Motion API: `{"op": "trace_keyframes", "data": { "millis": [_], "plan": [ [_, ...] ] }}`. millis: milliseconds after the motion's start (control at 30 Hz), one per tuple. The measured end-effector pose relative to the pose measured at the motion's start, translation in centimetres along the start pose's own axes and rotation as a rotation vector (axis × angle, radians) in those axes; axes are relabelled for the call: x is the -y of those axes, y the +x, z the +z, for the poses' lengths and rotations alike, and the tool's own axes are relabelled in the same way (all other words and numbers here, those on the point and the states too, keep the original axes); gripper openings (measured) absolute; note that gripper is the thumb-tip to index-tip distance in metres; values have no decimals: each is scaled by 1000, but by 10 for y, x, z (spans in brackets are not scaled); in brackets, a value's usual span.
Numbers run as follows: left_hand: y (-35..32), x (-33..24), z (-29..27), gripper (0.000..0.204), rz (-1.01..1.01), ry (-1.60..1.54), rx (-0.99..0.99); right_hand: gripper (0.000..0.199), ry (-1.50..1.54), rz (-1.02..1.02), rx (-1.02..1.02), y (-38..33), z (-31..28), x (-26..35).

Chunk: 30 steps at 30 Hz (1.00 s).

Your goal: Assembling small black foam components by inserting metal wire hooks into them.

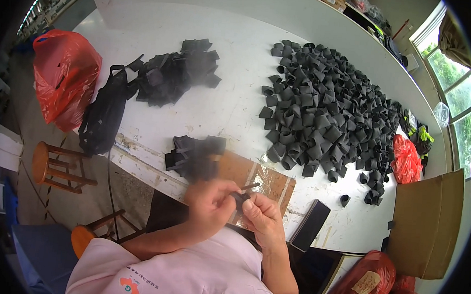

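Both my hands meet at the table's near edge over a small dark grey fabric piece (239, 199). My left hand (210, 202) pinches it from one side, and my right hand (263, 216) grips its other side between thumb and fingers. A thin brown stick-like thing (251, 186) pokes out just beyond the fingertips; which hand holds it I cannot tell. Beneath them lies a brown board (234, 168) with shiny clear tape on it. Just beyond my left hand sits a small pile of flat dark pieces (192, 155), partly blurred.
A large heap of dark curled loops (324, 109) covers the table's right half. Another pile of flat pieces (170, 73) lies farther left, by a black bag (103, 109) and a red plastic bag (67, 77). A black rectangular device (310, 225) and a cardboard sheet (425, 226) are at right.
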<state>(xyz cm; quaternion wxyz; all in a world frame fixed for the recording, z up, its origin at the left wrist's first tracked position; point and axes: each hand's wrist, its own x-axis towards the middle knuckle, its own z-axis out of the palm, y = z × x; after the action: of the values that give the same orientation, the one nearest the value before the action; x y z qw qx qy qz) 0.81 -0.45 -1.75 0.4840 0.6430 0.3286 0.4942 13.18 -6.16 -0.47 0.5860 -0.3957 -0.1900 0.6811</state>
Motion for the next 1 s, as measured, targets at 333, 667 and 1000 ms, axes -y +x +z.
{"op": "trace_keyframes", "data": {
  "millis": [333, 667, 1000],
  "plan": [
    [46, -19, -23, 29, -938, -1195, 282, 22, -186, -31, 35, 31, 0, 33],
    [54, -36, -14, 20, 262, 145, 295, 25, -987, -717, -329, 12, 11, 28],
    [38, -25, -11, 7, -347, -817, 52, 33, -1297, -1050, -337, 8, 32, 28]
  ]
}}
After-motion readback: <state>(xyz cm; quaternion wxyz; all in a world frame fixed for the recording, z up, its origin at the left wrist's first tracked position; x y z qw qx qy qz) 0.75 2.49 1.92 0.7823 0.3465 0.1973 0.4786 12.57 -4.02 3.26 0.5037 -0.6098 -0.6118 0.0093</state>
